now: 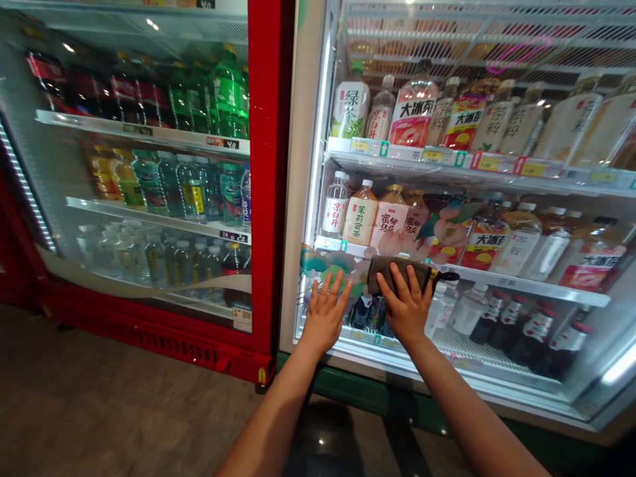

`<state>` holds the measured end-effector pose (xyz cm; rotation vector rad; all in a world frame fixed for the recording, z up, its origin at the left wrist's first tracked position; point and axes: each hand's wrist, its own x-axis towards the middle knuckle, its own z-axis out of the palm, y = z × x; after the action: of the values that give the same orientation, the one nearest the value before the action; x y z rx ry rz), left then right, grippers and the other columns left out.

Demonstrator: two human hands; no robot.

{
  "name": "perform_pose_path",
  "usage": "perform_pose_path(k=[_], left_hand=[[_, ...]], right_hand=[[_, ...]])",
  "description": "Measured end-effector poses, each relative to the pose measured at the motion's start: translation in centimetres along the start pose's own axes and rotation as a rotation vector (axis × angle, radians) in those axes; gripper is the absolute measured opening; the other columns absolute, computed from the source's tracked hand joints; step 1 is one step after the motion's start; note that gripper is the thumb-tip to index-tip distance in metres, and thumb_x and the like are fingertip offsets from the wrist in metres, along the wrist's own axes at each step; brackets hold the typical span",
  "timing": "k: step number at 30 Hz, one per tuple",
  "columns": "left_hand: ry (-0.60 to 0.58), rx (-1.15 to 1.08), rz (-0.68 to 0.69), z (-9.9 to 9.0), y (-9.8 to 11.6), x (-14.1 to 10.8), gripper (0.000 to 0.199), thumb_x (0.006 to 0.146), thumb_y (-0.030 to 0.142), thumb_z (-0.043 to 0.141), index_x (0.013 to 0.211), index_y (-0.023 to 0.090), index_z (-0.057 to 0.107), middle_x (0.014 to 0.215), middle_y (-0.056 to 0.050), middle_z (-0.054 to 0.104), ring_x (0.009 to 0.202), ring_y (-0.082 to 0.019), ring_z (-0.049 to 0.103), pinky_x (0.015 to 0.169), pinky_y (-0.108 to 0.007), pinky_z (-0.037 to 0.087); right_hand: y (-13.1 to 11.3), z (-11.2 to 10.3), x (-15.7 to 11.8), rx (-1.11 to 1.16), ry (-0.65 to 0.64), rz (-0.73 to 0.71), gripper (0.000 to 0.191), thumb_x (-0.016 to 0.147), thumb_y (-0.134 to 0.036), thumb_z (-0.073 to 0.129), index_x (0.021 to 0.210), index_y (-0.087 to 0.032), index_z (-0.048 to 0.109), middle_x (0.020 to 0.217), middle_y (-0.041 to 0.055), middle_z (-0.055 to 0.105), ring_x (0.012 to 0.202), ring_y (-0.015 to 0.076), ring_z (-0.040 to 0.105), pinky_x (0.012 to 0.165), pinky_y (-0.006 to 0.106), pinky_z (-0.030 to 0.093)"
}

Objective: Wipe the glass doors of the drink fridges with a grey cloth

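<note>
My left hand lies flat with spread fingers against the glass door of the right-hand drinks fridge, over a printed flower decal. It holds nothing. Beside it, my right hand presses a folded dark grey cloth against the same glass, its fingers spread across the cloth. A black loop with a bit of yellow sticks out at the cloth's right end. The palm side of both hands is hidden. Behind the glass stand rows of bottles, partly covered by the hands and cloth.
A red-framed fridge with bottled drinks stands close on the left. White shelves with tea bottles and dark bottles fill the right fridge. Below runs a dark green base; the brown floor lies lower left.
</note>
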<state>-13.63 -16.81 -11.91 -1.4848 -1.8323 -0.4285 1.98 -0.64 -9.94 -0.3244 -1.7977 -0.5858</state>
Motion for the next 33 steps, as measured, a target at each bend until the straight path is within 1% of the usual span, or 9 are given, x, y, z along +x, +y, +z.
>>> perform_pose_path(k=[5,9,12,15,18,22,25,28,33], left_hand=[[0.003,0.014,-0.024,0.3,-0.5,-0.6,0.097,0.084,0.012,0.065,0.165,0.025,0.013,0.173,-0.011,0.013,0.16,-0.032,0.006,0.128,-0.06,0.017],[0.018,0.013,-0.031,0.4,-0.6,-0.9,0.096,0.085,0.013,0.063,0.165,0.025,0.014,0.173,-0.01,0.013,0.16,-0.032,0.004,0.128,-0.059,0.016],[0.046,0.037,-0.051,0.3,-0.7,-1.3,0.09,0.086,0.013,0.062,0.165,0.023,0.02,0.173,-0.009,0.015,0.16,-0.032,0.002,0.129,-0.059,0.013],[0.075,0.066,-0.08,0.1,-0.8,-1.5,0.083,0.088,0.016,0.062,0.163,0.02,0.026,0.172,-0.011,0.017,0.16,-0.033,0.001,0.129,-0.059,0.012],[0.092,0.075,-0.117,0.0,-1.1,-1.6,0.083,0.089,0.018,0.061,0.163,0.02,0.024,0.172,-0.011,0.017,0.16,-0.033,0.002,0.129,-0.058,0.015],[0.095,0.075,-0.142,0.1,-1.6,-1.8,0.086,0.089,0.016,0.058,0.165,0.019,0.017,0.172,-0.011,0.019,0.16,-0.032,0.007,0.129,-0.057,0.016],[0.108,0.084,-0.169,0.1,-2.0,-2.1,0.084,0.092,0.017,0.055,0.165,0.017,0.014,0.171,-0.013,0.021,0.16,-0.031,0.007,0.13,-0.057,0.013],[0.111,0.1,-0.204,-0.2,-2.5,-2.5,0.084,0.093,0.018,0.054,0.165,0.015,0.01,0.171,-0.013,0.019,0.16,-0.029,0.005,0.131,-0.055,0.011],[0.102,0.117,-0.252,-0.8,-3.4,-2.9,0.086,0.093,0.021,0.057,0.165,0.014,0.011,0.172,-0.013,0.013,0.16,-0.03,-0.001,0.13,-0.056,0.01]], right_hand=[[-0.4,0.1,4.3,0.049,-0.069,-0.092,0.059,0.094,-0.015,0.057,0.147,-0.038,0.054,0.157,0.0009,0.052,0.154,0.0252,0.031,0.126,0.059,0.014],[-0.5,-0.3,2.5,-0.004,-0.031,0.02,0.061,0.093,-0.018,0.06,0.151,-0.035,0.051,0.158,0.006,0.05,0.156,0.0288,0.027,0.125,0.062,0.015],[-1.7,0.1,1.5,0.0,-0.043,-0.038,0.058,0.094,-0.018,0.059,0.149,-0.033,0.053,0.155,0.0064,0.054,0.156,0.0283,0.026,0.125,0.062,0.014],[-2.9,0.8,4.0,0.035,-0.088,-0.156,0.056,0.095,-0.016,0.056,0.147,-0.036,0.054,0.156,0.0016,0.053,0.155,0.0256,0.029,0.127,0.06,0.012],[-3.1,1.2,7.0,0.05,-0.089,-0.149,0.059,0.096,-0.014,0.055,0.149,-0.038,0.051,0.159,0.0004,0.048,0.156,0.0251,0.028,0.127,0.06,0.012],[-3.4,1.2,5.8,0.017,-0.022,-0.04,0.058,0.096,-0.015,0.057,0.15,-0.036,0.051,0.159,0.005,0.049,0.157,0.0279,0.024,0.125,0.064,0.013],[-4.5,1.5,4.0,0.038,-0.06,-0.145,0.053,0.096,-0.019,0.06,0.145,-0.038,0.056,0.156,0.004,0.053,0.156,0.0288,0.026,0.125,0.066,0.013],[-5.6,2.2,5.3,0.081,-0.085,-0.286,0.05,0.096,-0.022,0.062,0.143,-0.041,0.058,0.155,0.0012,0.053,0.155,0.028,0.029,0.125,0.065,0.012],[-6.8,3.1,7.7,0.09,-0.011,-0.201,0.058,0.094,-0.015,0.061,0.147,-0.038,0.054,0.159,0.0041,0.049,0.156,0.0295,0.024,0.125,0.066,0.01]])
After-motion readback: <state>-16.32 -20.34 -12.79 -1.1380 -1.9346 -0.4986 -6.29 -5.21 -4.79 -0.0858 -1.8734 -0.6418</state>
